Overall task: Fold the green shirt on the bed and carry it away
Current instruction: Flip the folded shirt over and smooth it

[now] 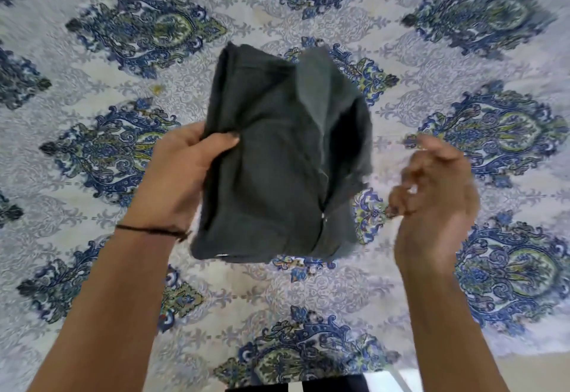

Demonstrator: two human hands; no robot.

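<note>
The dark green shirt (277,157) is folded into a thick rectangular bundle and held in the air above the bed. My left hand (182,178) grips its left edge, thumb on top and fingers hidden underneath. A looser flap sticks up at the bundle's upper right. My right hand (435,197) hovers to the right of the shirt, blurred, fingers apart and curled, touching nothing. A thin black thread band circles my left wrist.
The bed (308,293) fills the view, covered with a pale sheet printed with blue and green paisley medallions. Its near edge runs along the bottom right, where a strip of light floor (530,370) shows.
</note>
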